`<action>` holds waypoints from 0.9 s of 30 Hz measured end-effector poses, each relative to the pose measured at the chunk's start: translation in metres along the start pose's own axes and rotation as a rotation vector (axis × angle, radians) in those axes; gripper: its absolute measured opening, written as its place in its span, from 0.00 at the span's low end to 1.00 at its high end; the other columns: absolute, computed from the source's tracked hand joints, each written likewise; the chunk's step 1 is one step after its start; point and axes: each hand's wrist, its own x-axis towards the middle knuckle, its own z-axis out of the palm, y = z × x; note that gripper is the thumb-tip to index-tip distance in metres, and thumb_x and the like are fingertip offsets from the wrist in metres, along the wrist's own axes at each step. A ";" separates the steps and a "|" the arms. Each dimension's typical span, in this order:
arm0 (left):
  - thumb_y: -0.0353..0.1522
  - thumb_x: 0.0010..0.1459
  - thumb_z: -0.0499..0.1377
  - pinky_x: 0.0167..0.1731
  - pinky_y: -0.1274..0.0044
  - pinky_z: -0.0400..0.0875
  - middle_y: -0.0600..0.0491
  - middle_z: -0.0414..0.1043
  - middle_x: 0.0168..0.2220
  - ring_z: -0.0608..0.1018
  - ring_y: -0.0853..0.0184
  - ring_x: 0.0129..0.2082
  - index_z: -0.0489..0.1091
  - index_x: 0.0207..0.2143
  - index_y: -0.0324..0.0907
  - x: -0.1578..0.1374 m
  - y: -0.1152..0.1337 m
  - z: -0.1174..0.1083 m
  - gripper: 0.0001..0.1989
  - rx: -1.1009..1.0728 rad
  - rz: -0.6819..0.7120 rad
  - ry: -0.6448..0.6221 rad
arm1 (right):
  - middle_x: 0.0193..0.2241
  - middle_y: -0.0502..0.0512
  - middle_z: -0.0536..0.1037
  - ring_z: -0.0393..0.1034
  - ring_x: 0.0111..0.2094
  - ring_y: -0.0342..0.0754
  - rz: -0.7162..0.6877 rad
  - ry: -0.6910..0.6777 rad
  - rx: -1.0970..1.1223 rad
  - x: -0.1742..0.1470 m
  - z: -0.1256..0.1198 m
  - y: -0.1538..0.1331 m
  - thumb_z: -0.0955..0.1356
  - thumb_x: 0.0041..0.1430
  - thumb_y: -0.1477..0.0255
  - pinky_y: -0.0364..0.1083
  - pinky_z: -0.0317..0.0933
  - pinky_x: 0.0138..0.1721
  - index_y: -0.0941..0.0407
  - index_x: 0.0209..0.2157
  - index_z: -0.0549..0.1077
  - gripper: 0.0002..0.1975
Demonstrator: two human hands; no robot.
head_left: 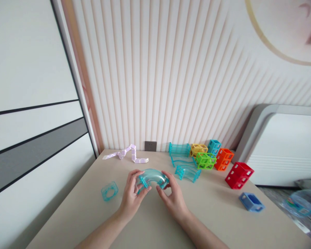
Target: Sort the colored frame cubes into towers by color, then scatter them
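Note:
A clear teal curved tube piece (153, 174) is held just over the table, arching upward between my two hands. My left hand (131, 192) grips its left end, where a square teal flange shows. Around the right end, the fingers and thumb of my right hand (173, 193) are closed. Left of my left hand lies a flat teal square piece with a round hole (110, 191). Beyond my right hand, another curved teal tube piece (188, 173) rests on the table.
Behind lie a straight teal tube (179, 149) and a lilac folding snake puzzle (129, 154). To the right stand yellow (198, 149), green (205, 160), orange (224, 159) and red block frames (238, 175). A blue block frame (251, 202) sits near the right edge of the table (150, 228).

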 end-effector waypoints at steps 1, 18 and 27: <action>0.38 0.59 0.66 0.51 0.67 0.79 0.50 0.59 0.55 0.75 0.59 0.54 0.67 0.53 0.50 0.000 0.000 0.001 0.20 -0.013 -0.013 -0.004 | 0.49 0.61 0.76 0.73 0.37 0.51 -0.004 0.005 -0.009 0.000 0.000 0.001 0.71 0.60 0.64 0.50 0.71 0.39 0.52 0.56 0.70 0.23; 0.39 0.61 0.64 0.47 0.70 0.80 0.49 0.66 0.55 0.78 0.61 0.50 0.65 0.56 0.50 0.003 -0.003 -0.002 0.22 0.027 -0.072 -0.046 | 0.43 0.57 0.79 0.71 0.33 0.50 0.005 -0.038 -0.176 -0.002 -0.006 0.003 0.71 0.59 0.63 0.48 0.67 0.37 0.51 0.50 0.73 0.17; 0.38 0.60 0.66 0.46 0.67 0.82 0.49 0.65 0.54 0.77 0.58 0.51 0.68 0.55 0.50 0.003 -0.004 -0.005 0.22 0.077 -0.021 -0.067 | 0.39 0.54 0.80 0.69 0.31 0.49 0.026 -0.047 -0.117 -0.002 -0.009 0.004 0.72 0.57 0.63 0.48 0.64 0.37 0.50 0.47 0.75 0.16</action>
